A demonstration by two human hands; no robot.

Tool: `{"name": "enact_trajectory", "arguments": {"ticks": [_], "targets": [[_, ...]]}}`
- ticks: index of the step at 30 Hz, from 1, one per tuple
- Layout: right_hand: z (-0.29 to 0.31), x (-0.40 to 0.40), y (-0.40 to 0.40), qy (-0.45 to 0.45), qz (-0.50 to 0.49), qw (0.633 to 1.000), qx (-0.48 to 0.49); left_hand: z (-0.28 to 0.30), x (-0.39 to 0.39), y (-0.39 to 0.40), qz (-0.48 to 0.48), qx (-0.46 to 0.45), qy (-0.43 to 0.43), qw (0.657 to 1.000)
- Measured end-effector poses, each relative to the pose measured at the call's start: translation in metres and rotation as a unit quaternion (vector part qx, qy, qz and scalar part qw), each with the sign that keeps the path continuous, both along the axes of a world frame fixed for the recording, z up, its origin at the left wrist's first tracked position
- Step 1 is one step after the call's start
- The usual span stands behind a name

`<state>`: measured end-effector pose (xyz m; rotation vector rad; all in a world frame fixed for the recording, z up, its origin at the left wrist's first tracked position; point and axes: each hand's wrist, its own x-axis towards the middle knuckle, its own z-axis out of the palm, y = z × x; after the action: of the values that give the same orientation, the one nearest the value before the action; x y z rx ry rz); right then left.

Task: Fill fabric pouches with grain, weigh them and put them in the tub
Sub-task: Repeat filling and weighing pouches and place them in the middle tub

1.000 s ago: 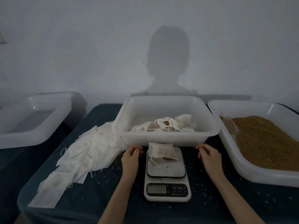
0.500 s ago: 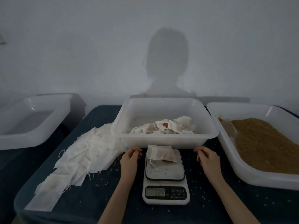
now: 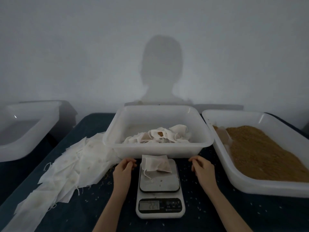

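While one filled pouch (image 3: pixel 156 164) lies on the far end of the scale (image 3: pixel 160 190) plate, its drawstring trailing toward the person, both hands rest on the dark table (image 3: pixel 93 124) with nothing in them. The left hand (image 3: pixel 122 171) sits just left of the scale, fingers curled loosely inward and close to the pouch without touching it; the right hand (image 3: pixel 201 169) sits a little farther off on the scale's right, fingers likewise half curled. The scale's display is lit, though its digits are too blurred to read with confidence. Three white tubs are in view. One tub (image 3: pixel 158 148) stands directly behind the scale and holds a small heap of pouches (image 3: pixel 158 135), too tangled to count. A second, the grain tub (image 3: pixel 217 144), stands right of the scale and is filled with brown grain (image 3: pixel 260 153). A third, the side tub (image 3: pixel 28 129), stands well left of the scale on a separate surface; its contents cannot be made out. Left of the scale, a spread of flat pouches (image 3: pixel 66 166) fans across the table, overlapping too much to count. Loose grains are scattered on the table around the scale.
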<state>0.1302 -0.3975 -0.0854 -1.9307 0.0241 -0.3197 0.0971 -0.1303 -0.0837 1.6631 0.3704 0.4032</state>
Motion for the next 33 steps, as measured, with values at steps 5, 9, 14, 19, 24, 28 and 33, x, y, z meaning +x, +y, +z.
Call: {"name": "enact_trajectory", "arguments": {"ticks": [5, 9, 14, 19, 24, 28, 33], "targets": [[0.0, -0.001, 0.0, -0.001, -0.001, 1.0, -0.004, 0.001, 0.0, 0.0, 0.004, 0.001, 0.001, 1.0], [0.001, -0.002, 0.001, -0.005, 0.006, 1.0, -0.006, 0.001, 0.0, 0.0, 0.004, -0.003, 0.003, 1.0], [0.004, -0.003, 0.003, -0.016, 0.014, 1.0, -0.014, 0.002, -0.002, 0.0, 0.0, -0.007, 0.001, 1.0], [0.014, -0.006, 0.012, -0.053, 0.05, 0.996, -0.055, 0.001, -0.002, 0.0, -0.003, -0.004, 0.0, 1.0], [0.041, -0.009, 0.035, -0.097, 0.084, 0.989, -0.072, -0.001, 0.0, 0.001, -0.002, -0.008, 0.007, 1.0], [0.066, -0.015, 0.062, -0.117, 0.141, 0.975, -0.121, 0.0, 0.0, 0.002, -0.002, -0.011, 0.001, 1.0], [0.072, -0.018, 0.096, -0.107, 0.234, 0.906, -0.337, 0.001, -0.001, 0.002, -0.007, -0.01, 0.0, 1.0]]}}
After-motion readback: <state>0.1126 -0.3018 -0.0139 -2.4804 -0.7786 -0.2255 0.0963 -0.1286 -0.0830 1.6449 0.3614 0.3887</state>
